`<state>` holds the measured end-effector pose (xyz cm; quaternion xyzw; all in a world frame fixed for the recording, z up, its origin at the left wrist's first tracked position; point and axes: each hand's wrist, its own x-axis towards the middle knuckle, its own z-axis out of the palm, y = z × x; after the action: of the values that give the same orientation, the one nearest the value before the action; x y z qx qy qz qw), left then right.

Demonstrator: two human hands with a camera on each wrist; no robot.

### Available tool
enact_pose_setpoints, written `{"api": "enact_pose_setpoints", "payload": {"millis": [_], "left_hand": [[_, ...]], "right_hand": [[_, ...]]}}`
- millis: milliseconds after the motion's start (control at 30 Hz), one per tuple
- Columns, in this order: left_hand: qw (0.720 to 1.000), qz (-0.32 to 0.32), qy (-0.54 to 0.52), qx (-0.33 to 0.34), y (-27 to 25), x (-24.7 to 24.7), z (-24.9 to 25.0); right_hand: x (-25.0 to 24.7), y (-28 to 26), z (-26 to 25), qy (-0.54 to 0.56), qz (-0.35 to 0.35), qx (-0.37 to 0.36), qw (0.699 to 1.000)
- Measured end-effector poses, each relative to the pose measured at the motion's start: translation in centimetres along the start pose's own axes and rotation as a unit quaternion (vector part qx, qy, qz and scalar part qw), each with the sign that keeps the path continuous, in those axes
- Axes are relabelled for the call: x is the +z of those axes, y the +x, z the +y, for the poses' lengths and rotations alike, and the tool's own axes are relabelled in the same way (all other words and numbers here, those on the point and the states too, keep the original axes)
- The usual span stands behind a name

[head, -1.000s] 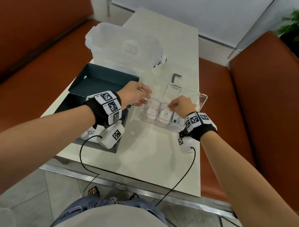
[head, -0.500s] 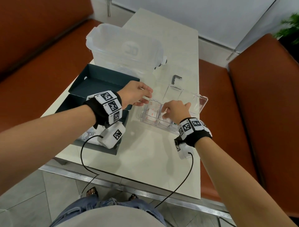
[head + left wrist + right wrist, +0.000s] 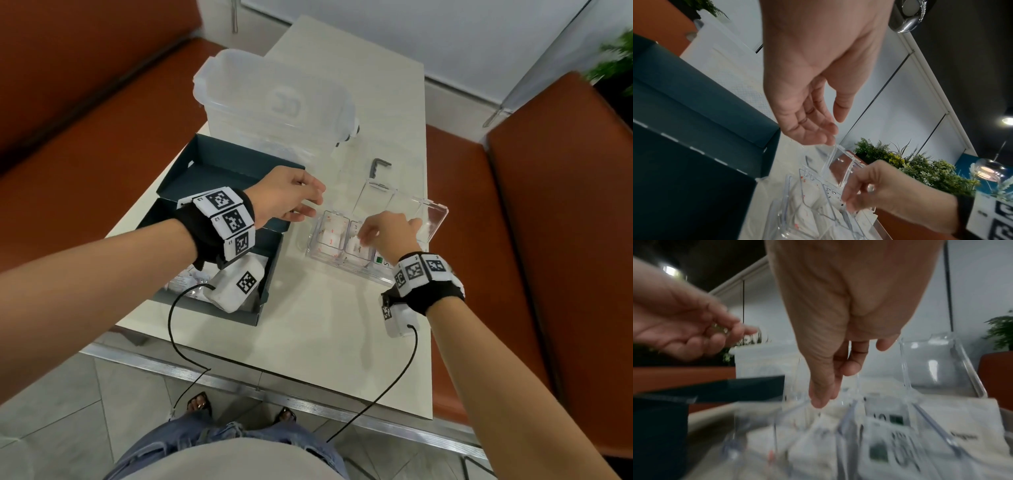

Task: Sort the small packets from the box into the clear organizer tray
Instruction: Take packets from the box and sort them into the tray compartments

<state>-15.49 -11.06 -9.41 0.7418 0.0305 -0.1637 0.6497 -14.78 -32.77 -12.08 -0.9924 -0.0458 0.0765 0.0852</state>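
Note:
The clear organizer tray (image 3: pixel 342 264) lies on the table with its lid (image 3: pixel 428 219) tipped open behind it. White packets (image 3: pixel 329 237) fill its left and middle compartments, and a green-labelled packet (image 3: pixel 379 260) lies in the right one. My right hand (image 3: pixel 383 229) is over the middle compartment with its fingers (image 3: pixel 818 395) pointing down onto the packets and nothing held. My left hand (image 3: pixel 294 205) hovers just left of the tray, fingers relaxed and empty (image 3: pixel 813 126). The dark box (image 3: pixel 270 274) stands at the left; its packets (image 3: pixel 183 282) are mostly hidden behind my left wrist.
A large translucent lidded container (image 3: pixel 274 102) stands behind the box. A small grey L-shaped metal piece (image 3: pixel 378 168) lies beyond the tray. Orange benches (image 3: pixel 582 240) flank the table. The table's near metal edge (image 3: pixel 274 389) runs below the wrist cables.
My right hand has moved left from the tray's right compartment to the middle one. My left hand has stayed beside the tray, with its fingers a little looser.

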Motion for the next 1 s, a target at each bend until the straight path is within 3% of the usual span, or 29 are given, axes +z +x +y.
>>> {"api": "enact_pose_setpoints", "payload": {"millis": [100, 333, 500, 633, 733, 867, 933, 1000], "left_hand": [[1.000, 0.001, 0.021, 0.008, -0.5, -1.6, 0.1], [0.993, 0.079, 0.085, 0.034, -2.6, -9.6, -0.3], [0.980, 0.152, 0.125, 0.024, -4.5, -15.0, -2.9], [0.967, 0.171, 0.187, -0.002, -5.8, -17.4, -5.6], [0.960, 0.132, 0.240, -0.060, -6.5, -18.3, -7.2], [0.968, 0.109, 0.205, -0.097, -7.1, -18.6, -8.3], [0.967, 0.115, 0.201, -0.104, -7.1, -18.7, -8.5], [0.966, 0.111, 0.201, -0.120, -7.3, -18.8, -8.5]], "right_hand": [[-2.2, -0.2, -0.6, 0.068, 0.054, -0.019, 0.996], [-5.0, -0.3, -7.7, 0.175, 0.059, -0.153, 0.971], [-1.9, -0.4, -15.1, 0.152, -0.035, -0.228, 0.961], [1.8, -0.8, -19.7, 0.036, -0.151, -0.276, 0.949], [4.4, -0.9, -21.9, -0.059, -0.224, -0.265, 0.936], [6.6, -0.8, -24.4, -0.124, -0.261, -0.252, 0.924], [6.9, -0.6, -25.7, -0.114, -0.286, -0.229, 0.923], [7.2, -0.4, -26.8, -0.036, -0.330, -0.177, 0.927]]}}
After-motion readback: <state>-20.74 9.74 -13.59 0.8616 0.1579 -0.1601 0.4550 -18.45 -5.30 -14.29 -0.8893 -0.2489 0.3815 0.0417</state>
